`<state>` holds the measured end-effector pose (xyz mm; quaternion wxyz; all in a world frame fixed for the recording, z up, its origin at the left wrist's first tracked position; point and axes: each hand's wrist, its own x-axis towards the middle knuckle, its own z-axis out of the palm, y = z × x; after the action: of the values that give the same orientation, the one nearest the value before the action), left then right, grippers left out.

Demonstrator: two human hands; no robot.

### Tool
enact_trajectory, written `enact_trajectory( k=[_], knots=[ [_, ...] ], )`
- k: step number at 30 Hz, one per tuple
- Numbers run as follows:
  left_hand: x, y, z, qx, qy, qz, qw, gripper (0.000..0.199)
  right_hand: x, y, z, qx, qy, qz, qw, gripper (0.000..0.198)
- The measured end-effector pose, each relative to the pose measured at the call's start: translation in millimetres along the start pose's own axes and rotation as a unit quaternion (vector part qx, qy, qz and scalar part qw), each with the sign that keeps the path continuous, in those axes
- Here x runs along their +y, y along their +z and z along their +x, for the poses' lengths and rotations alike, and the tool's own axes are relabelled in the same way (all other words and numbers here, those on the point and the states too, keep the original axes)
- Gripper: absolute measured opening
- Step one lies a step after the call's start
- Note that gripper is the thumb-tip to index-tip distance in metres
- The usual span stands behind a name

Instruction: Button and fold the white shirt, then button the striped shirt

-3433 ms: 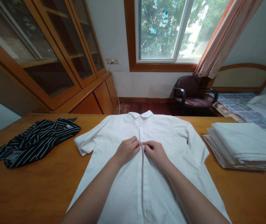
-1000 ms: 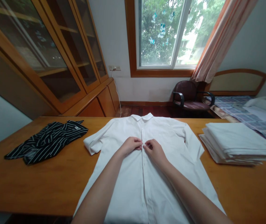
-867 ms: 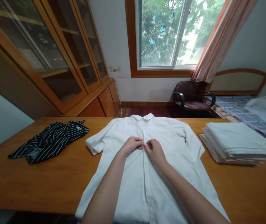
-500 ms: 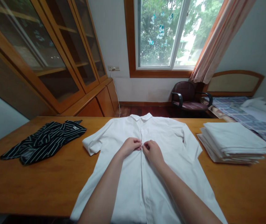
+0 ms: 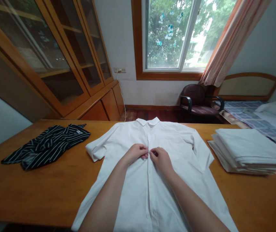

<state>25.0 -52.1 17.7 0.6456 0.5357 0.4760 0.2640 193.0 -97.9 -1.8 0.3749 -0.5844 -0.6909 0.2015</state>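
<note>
A white collared shirt (image 5: 128,180) lies spread front side up on the wooden table, its collar toward the far edge and its sleeves out to the sides. At chest height on its front opening, my left hand (image 5: 137,152) pinches the placket edge from the left. My right hand (image 5: 161,158) pinches the same spot from the right, its fingertips almost meeting those of the left. The button between them is too small to make out. Below the hands the placket runs down toward me, its two edges lying close together.
A crumpled black-and-white striped garment (image 5: 48,145) lies on the table (image 5: 43,190) at left. To the right sits a stack of folded white cloth (image 5: 251,149). Beyond the table are a glass-door cabinet (image 5: 72,58), an armchair (image 5: 196,100) and a bed (image 5: 244,109).
The view has shifted slightly, so the scene sits a little differently in the frame. Both hands keep their pinch on the shirt's placket at nearly the same spot.
</note>
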Motion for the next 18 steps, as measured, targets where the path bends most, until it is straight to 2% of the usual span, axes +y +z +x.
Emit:
enact_trajectory(
  k=[10, 18],
  knots=[
    [0.1, -2.5, -0.1, 0.022, 0.037, 0.017, 0.999, 0.017, 1.3, -3.7, 0.3, 0.008, 0.005, 0.046, 0.999, 0.017],
    [3.4, -1.4, -3.5, 0.029, -0.002, -0.019, 0.999, 0.019, 3.5, -8.6, 2.3, 0.015, 0.049, 0.132, 0.99, 0.02]
  ],
)
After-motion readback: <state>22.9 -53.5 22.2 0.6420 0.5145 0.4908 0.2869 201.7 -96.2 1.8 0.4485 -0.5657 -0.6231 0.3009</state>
